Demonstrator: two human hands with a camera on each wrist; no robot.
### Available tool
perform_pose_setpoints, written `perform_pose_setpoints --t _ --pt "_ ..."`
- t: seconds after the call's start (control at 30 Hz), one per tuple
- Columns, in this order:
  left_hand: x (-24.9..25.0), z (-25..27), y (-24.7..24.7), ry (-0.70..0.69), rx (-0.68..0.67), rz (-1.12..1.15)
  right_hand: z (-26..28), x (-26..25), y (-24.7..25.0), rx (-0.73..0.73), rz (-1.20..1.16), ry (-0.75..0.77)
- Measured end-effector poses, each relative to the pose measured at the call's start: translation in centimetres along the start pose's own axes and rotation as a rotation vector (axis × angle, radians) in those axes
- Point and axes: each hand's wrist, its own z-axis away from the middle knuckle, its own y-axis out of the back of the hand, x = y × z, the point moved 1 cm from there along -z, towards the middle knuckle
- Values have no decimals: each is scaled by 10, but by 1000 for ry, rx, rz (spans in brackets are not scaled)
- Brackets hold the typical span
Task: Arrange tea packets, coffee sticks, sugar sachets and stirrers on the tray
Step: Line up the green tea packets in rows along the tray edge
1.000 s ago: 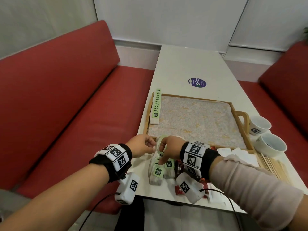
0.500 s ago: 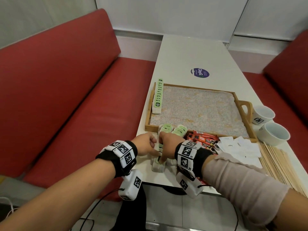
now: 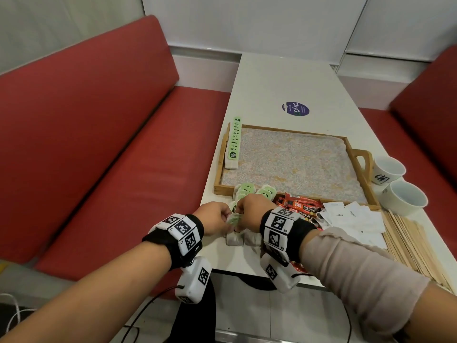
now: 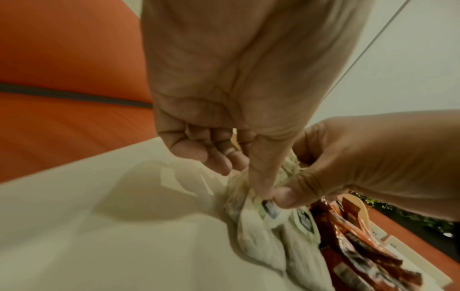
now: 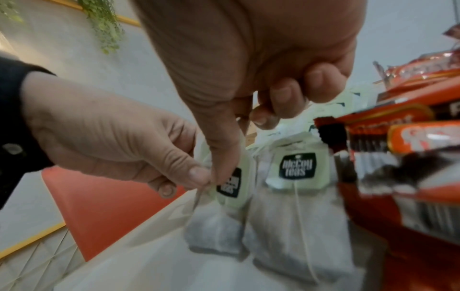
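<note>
Loose tea bags (image 3: 243, 237) with green tags lie in a pile at the table's near left, just in front of the wooden tray (image 3: 359, 154). My left hand (image 3: 228, 219) and right hand (image 3: 241, 217) meet over the pile. Both pinch the top of one tea bag (image 5: 216, 232) by its tag; the left hand (image 5: 199, 177) pinches it from the left and the right hand (image 5: 224, 173) from above. A second tea bag (image 5: 298, 216) lies beside it. A neat row of tea bags (image 3: 233, 144) lines the tray's left edge.
Red coffee sticks (image 3: 300, 206) lie right of the pile, then white sugar sachets (image 3: 351, 216) and wooden stirrers (image 3: 408, 241). Two white cups (image 3: 403, 198) stand by the tray's right handle. Red benches flank the table (image 3: 284, 78).
My two hands have drawn together at the pile, and both now pinch the same tea bag. The head view has shifted, so more of the coffee sticks and sachets shows.
</note>
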Motion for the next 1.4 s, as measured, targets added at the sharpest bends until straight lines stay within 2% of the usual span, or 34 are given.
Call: perform_pose_setpoints --t 0.3,0.4,0.5,0.7,0.87,1.07,1.27,1.4 --pt "10 -1 27 -133 -37 135 -9 1 27 73 -290 37" --pt "17 -2 35 -151 -101 243 -13 1 45 125 -333 67" --pt "23 -5 40 -123 -119 454 -19 3 60 178 -386 77" --pt "31 -21 51 -129 -33 789 -36 11 69 270 -552 -8" --pt "32 -38 58 -95 54 963 -46 14 68 210 -554 -13" --pt "31 -57 70 -86 73 977 -60 15 75 180 -627 -25" --pt "22 -80 87 -42 223 984 -83 23 89 186 -649 -75" --pt "14 -92 98 5 276 986 -96 28 95 84 -609 -163"
